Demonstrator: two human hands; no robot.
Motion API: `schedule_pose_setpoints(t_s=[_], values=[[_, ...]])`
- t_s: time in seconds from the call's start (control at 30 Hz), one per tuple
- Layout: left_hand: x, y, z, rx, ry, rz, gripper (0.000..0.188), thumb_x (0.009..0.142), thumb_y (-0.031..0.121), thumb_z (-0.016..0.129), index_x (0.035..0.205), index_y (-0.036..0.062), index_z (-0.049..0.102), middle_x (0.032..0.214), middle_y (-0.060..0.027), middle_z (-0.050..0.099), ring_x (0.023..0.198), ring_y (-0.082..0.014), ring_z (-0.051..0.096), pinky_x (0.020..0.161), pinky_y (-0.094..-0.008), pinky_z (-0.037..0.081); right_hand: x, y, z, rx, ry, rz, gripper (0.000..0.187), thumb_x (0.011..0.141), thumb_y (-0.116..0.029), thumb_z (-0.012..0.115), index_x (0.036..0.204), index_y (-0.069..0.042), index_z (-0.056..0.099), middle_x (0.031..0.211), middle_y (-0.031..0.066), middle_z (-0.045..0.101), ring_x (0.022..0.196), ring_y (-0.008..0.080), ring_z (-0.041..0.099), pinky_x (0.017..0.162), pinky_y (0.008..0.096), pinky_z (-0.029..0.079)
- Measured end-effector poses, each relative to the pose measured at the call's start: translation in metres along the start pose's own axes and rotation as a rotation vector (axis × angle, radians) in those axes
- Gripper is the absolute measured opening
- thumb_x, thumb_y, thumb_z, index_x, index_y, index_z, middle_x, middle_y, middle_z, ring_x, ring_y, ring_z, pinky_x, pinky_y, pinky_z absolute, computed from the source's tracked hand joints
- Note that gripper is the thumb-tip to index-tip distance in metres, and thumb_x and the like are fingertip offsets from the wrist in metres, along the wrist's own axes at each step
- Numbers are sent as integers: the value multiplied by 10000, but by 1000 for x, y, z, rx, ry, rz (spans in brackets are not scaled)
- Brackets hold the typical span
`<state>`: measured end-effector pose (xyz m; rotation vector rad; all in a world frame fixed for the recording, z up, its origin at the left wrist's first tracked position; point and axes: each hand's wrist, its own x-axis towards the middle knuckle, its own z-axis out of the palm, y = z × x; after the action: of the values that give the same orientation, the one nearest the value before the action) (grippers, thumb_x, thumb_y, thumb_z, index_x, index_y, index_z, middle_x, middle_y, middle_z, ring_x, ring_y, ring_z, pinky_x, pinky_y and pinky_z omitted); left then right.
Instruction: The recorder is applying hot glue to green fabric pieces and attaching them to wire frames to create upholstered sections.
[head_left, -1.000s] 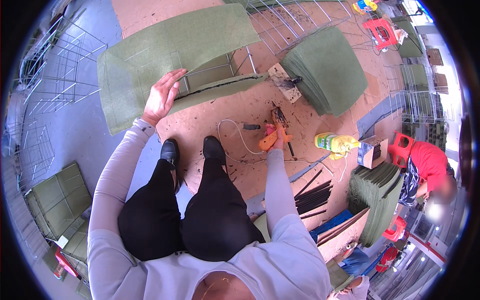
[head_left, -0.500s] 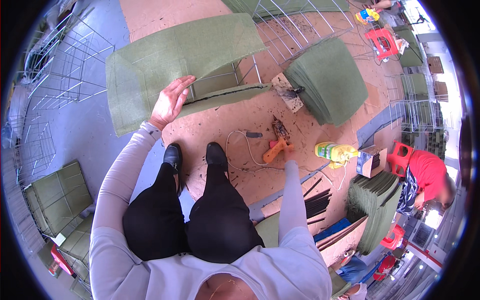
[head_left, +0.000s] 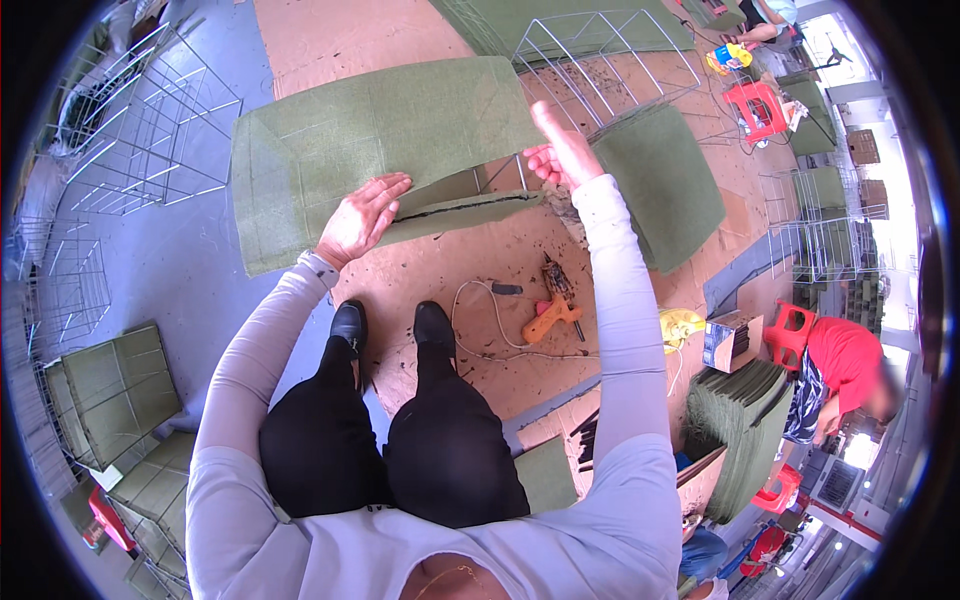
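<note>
We see the green sheet point(head_left: 430, 110) at upper centre of the frame, draped over wires that show below its right part. Left hand point(head_left: 362, 217) lies flat on the sheet near its lower edge, fingers pressed together. Right hand point(head_left: 565, 155) is up by the sheet's right end, thumb raised apart, other fingers loosely curled; we see nothing held there and cannot tell whether it touches the sheet. Just below the sheet, a green strip point(head_left: 440, 224) carries a dark line along its length.

Centre of frame: orange tool point(head_left: 548, 318) lies on the cardboard point(head_left: 420, 272), nozzle pointing up-frame, neither hand on it. Right of the right hand we have a green stack point(head_left: 665, 185), partly behind that hand. Wire frame point(head_left: 607, 62) at top, right of centre. Yellow bottle point(head_left: 682, 326) sits beside the right forearm, partly covered by it. Red stool point(head_left: 757, 110) at upper right.
</note>
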<state>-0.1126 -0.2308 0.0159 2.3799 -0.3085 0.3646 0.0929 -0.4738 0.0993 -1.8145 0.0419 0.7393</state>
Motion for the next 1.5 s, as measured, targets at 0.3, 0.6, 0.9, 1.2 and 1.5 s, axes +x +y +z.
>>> schedule_pose_setpoints(t_s=[0.3,0.6,0.9,1.2,1.5], values=[[-1,5,-5,125,71,134,359,674,-7,603,1030,-13,556,908,-131,514,857,-299,521,758,-366,456,-33,45,-6,-116,36,-199,208,808,-175,652,716,9,625,574,52,599,420,72,510,380,208,383],[-3,5,0,125,3,237,293,661,-1,626,945,-5,552,834,-128,503,783,-308,503,699,-379,441,-29,101,-6,229,41,113,223,865,-217,591,975,-28,547,952,65,567,836,203,620,653,382,533],[1,9,0,176,-20,323,316,643,-16,632,948,-4,550,810,-121,495,759,-299,500,690,-380,425,-17,126,-14,581,-191,126,330,898,-199,545,1142,9,464,1162,147,510,1074,317,537,900,461,429],[-4,5,2,274,-62,424,377,609,26,617,980,5,555,817,-82,490,775,-244,500,698,-351,420,-19,139,-5,642,-184,-18,360,908,-172,532,1185,37,436,1217,148,481,1129,338,497,974,442,388],[-4,5,2,283,-135,466,452,560,22,612,1007,-23,557,835,-98,491,766,-258,506,695,-377,425,-22,143,-1,665,-134,-80,312,905,-172,538,1134,31,483,1158,115,522,1075,290,534,969,417,393]])
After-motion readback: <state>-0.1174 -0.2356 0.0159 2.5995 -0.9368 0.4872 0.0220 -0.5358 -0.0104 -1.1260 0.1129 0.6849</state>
